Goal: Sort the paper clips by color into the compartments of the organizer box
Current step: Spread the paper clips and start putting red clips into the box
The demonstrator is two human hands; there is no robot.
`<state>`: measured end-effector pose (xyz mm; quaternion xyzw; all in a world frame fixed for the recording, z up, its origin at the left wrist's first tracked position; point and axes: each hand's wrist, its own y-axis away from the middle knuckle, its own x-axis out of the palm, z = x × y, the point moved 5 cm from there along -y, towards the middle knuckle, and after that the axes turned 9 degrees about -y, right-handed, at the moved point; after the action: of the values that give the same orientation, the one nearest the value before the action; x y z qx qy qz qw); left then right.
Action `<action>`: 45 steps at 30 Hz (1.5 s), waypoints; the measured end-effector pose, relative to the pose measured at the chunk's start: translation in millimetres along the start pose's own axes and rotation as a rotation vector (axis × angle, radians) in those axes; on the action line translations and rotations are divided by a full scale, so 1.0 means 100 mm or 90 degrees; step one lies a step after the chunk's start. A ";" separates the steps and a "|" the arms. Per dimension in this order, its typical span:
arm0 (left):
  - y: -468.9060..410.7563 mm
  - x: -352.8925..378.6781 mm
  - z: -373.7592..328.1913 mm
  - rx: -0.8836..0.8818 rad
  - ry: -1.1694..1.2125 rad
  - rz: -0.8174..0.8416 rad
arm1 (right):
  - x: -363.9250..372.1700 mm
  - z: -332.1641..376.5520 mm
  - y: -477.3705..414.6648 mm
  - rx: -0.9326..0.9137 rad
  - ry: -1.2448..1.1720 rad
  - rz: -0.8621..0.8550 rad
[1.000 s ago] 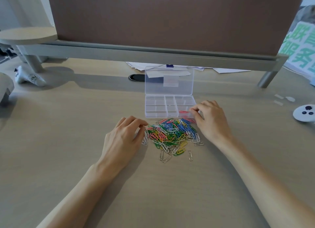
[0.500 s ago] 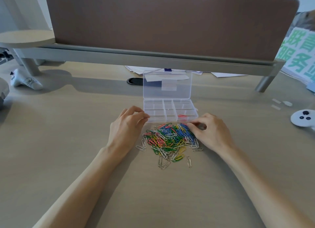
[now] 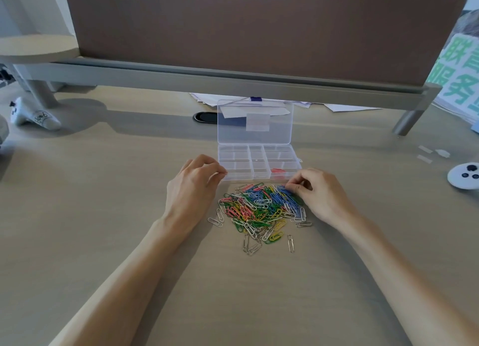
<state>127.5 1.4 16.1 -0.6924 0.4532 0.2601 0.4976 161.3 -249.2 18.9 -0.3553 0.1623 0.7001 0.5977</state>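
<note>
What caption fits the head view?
Right hand pinches into the paper clip pile; left hand at the organizer box holding red clips.

"联", "服务" on green-lettered sign (image 3: 457, 68)

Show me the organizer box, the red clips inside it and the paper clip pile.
organizer box (image 3: 234, 164), head view, bare left compartment.
red clips (image 3: 277, 170), head view, middle of the cluster.
paper clip pile (image 3: 259, 208), head view, centre of the heap.

The left hand (image 3: 194, 186) touches the open organizer box (image 3: 259, 176) at its near-left corner; the right hand (image 3: 320, 194) fingers the paper clip pile (image 3: 259, 212); red clips (image 3: 277, 170) lie in its near-right compartment.
</note>
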 end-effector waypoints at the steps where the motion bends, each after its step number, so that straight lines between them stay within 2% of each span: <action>1: 0.00 0.00 0.00 -0.002 0.000 0.002 | -0.01 0.00 0.01 0.001 -0.010 -0.005; 6: 0.00 0.00 0.01 -0.027 -0.001 0.000 | -0.05 0.06 0.01 -0.024 -0.076 -0.061; 11: 0.01 0.00 0.02 -0.027 -0.005 -0.004 | -0.01 0.04 0.03 -0.033 -0.048 -0.019; 16: 0.00 0.01 0.02 -0.024 -0.004 -0.004 | -0.04 -0.01 0.03 -0.060 -0.039 -0.030; 26: 0.00 0.01 0.03 -0.016 -0.013 -0.013 | -0.05 0.06 -0.08 0.008 0.031 0.066; 33: 0.01 0.01 0.02 -0.009 -0.012 -0.024 | -0.02 0.14 -0.11 0.036 0.094 0.029; 39: 0.02 -0.01 0.01 -0.005 -0.009 -0.027 | -0.01 0.27 -0.15 0.025 0.161 0.120; 42: 0.06 -0.07 -0.03 0.020 0.015 -0.050 | -0.09 0.35 -0.16 -0.030 0.131 0.059; 45: 0.12 -0.12 -0.11 0.093 0.036 -0.051 | -0.15 0.42 -0.25 -0.097 0.129 -0.016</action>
<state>110.3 -5.9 24.0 -0.6789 0.4566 0.1862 0.5439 172.7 -226.9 63.3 -0.4707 0.1635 0.6635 0.5581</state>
